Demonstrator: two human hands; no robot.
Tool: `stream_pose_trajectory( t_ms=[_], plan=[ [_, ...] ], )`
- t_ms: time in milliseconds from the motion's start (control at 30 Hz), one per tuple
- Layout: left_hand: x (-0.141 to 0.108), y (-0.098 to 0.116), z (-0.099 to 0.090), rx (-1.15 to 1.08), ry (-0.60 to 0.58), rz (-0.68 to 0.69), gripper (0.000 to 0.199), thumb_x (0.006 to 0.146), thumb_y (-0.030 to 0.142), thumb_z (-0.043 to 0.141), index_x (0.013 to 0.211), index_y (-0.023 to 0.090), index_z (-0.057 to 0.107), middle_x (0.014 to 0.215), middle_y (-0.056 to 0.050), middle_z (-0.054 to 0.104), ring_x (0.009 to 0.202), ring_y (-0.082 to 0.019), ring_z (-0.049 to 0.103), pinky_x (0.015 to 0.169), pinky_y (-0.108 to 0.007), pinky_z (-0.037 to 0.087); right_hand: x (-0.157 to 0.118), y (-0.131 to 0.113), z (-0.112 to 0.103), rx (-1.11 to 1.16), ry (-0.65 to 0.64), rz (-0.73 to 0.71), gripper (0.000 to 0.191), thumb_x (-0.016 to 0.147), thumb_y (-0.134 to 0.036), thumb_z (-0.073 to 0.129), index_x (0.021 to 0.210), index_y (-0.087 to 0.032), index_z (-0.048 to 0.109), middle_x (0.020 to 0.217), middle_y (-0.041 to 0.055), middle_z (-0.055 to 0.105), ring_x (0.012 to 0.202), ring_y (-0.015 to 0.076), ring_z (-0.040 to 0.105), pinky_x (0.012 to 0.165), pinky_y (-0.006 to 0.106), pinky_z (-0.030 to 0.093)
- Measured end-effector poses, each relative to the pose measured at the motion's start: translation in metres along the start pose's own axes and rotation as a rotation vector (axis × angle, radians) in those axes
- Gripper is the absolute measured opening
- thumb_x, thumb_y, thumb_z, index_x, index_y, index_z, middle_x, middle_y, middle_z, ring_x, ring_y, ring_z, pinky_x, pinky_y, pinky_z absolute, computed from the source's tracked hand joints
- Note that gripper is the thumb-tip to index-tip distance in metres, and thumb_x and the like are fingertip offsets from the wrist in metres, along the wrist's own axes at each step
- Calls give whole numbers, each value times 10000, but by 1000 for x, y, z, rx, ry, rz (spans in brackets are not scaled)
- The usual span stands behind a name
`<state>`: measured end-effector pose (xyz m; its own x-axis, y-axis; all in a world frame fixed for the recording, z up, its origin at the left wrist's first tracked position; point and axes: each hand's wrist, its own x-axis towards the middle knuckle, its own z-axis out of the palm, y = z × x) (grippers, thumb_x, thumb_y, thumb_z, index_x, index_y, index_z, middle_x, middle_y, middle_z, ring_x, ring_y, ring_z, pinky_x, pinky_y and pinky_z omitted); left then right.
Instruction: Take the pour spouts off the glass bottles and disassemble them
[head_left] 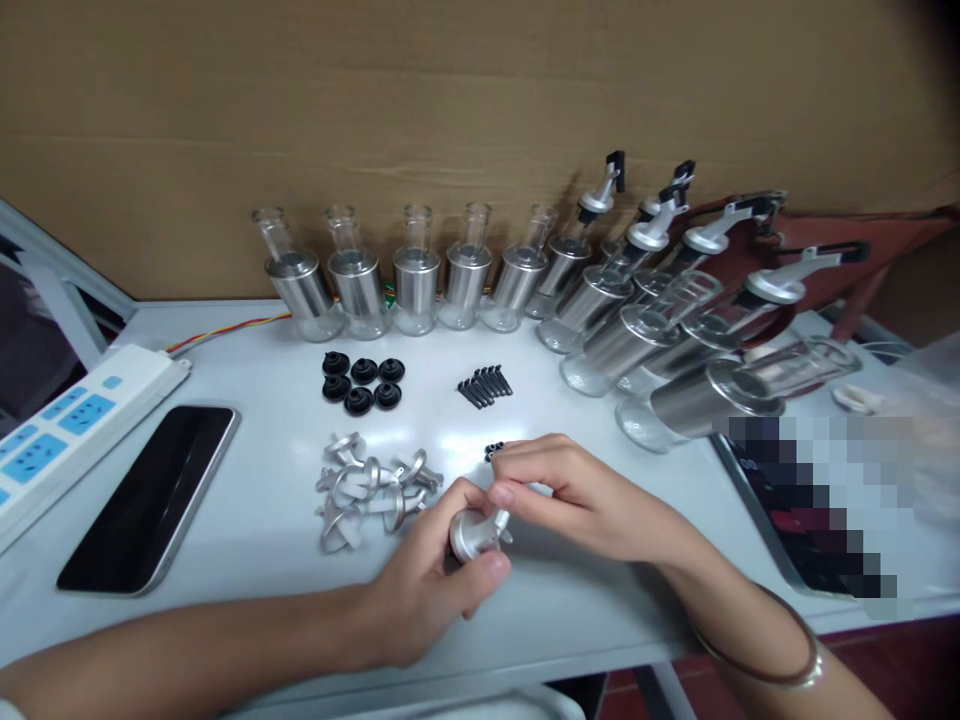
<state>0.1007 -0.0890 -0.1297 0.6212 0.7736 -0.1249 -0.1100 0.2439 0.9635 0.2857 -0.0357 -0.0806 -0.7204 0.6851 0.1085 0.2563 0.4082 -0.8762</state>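
A silver metal pourer spout [471,537] with a round base sits in my left hand [431,575], thumb and fingers wrapped round it. My right hand [570,495] is closed in a pinch right at the spout's narrow tip; anything between its fingertips is hidden. Just beyond those fingers lie several tiny black ring-like parts [493,452], partly covered by the hand. To the left is a loose pile of silver spout parts [375,490]. Farther back are several black stoppers [358,398] and a row of small black levers [486,385].
Glass bottles with steel sleeves [416,285] line the back; several at right carry fitted pourers [649,235]. A white power strip [82,420] and a phone [150,500] lie at left. Another dark device [780,520], partly pixelated, is at right. Cardboard [450,100] stands behind.
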Motion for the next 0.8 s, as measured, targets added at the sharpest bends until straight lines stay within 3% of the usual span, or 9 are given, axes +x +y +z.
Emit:
stream_pose_trajectory(
  t_ms=[100, 200, 300, 400, 467, 600, 800],
  plan=[
    [-2, -1, -1, -118, -58, -25, 466, 860, 636, 499, 976, 204, 370, 614, 57, 487, 486, -99, 410, 506, -232, 346, -2, -2, -7, 57, 93, 7, 273, 975, -276, 474, 739, -164, 554, 679, -17, 525, 625, 91, 481, 604, 209, 393],
    [-2, -1, -1, -128, -78, -10, 511, 847, 684, 484, 977, 204, 369, 696, 30, 514, 524, -99, 432, 538, -245, 363, -6, 0, -16, 90, 259, -4, 87, 916, -235, 577, 860, -173, 600, 850, 39, 637, 780, 135, 604, 693, 242, 481],
    [-1, 2, -1, -112, -51, -3, 490, 857, 680, 478, 922, 208, 365, 744, 29, 502, 542, -89, 429, 574, -256, 364, -8, 7, -24, -150, 316, 3, 53, 900, -191, 578, 875, -180, 624, 864, 52, 671, 784, 157, 636, 706, 269, 502],
    [0, 5, 0, -103, -50, -46, 499, 849, 686, 486, 915, 208, 358, 728, 37, 493, 551, -92, 430, 587, -261, 361, -8, 15, -29, -478, 305, 46, 171, 928, -154, 491, 953, -176, 658, 913, 74, 701, 809, 181, 659, 735, 295, 496],
    [0, 7, 1, -97, -55, -65, 507, 844, 689, 490, 926, 209, 352, 718, 41, 490, 554, -95, 425, 587, -261, 359, -8, 21, -30, -580, 284, 123, 184, 924, -143, 486, 967, -175, 661, 913, 72, 720, 805, 193, 678, 731, 296, 497],
    [0, 7, 1, -78, -58, -75, 489, 856, 671, 487, 941, 211, 342, 716, 45, 483, 557, -93, 414, 589, -258, 355, -7, 28, -31, -638, 234, 298, 108, 895, -142, 552, 928, -177, 650, 798, 35, 713, 669, 178, 662, 635, 276, 480],
    [1, 6, 1, -75, -49, -80, 476, 861, 660, 488, 949, 215, 343, 716, 40, 485, 558, -98, 419, 576, -253, 353, -4, 34, -28, -588, 109, 236, 184, 870, -58, 540, 861, -170, 685, 861, 50, 695, 762, 169, 659, 722, 267, 504]
  ],
)
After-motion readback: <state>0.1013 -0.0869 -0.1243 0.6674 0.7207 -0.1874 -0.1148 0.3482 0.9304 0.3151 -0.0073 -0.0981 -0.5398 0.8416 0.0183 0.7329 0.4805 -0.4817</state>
